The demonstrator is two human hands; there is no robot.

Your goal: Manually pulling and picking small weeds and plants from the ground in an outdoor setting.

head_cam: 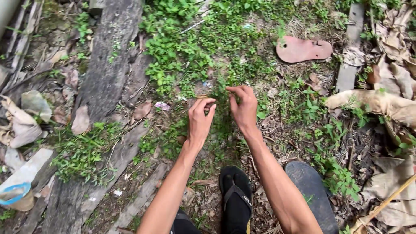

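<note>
Item, at 8 o'clock from my hands: a crushed can with a blue rim (pixel 15 196) lying by pale scrap (pixel 27 170) on the ground. Item, at 9 o'clock: crumpled dry leaves (pixel 19 121) in a heap. Item, at 10 o'clock: a long grey weathered plank (pixel 108 65) running from the top edge down toward the lower left, a brown leaf (pixel 81 120) resting against its side. Item, centre: my left hand (pixel 200 121), fingers curled, thumb and forefinger closed together on a thin green weed stem (pixel 219 106) rising from the low weeds (pixel 190 47); whether the stem is truly clamped I cannot tell, it is too fine to see. Item, just beside it at 3 o'clock: my right hand (pixel 243 108), fingertips drawn together in a pinch over the same tuft, the two hands near but apart. Item, at 6 o'clock: my foot in a black sandal (pixel 236 197) on bare soil. Item, at 5 o'clock: a dark flat sole-shaped slab (pixel 310 190). Item, at 1 o'clock: a worn reddish-brown sandal sole (pixel 303 48) lying flat among the weeds. Item, at 3 o'clock: large dry husks (pixel 377 104) and a bamboo stick (pixel 390 197).
</note>
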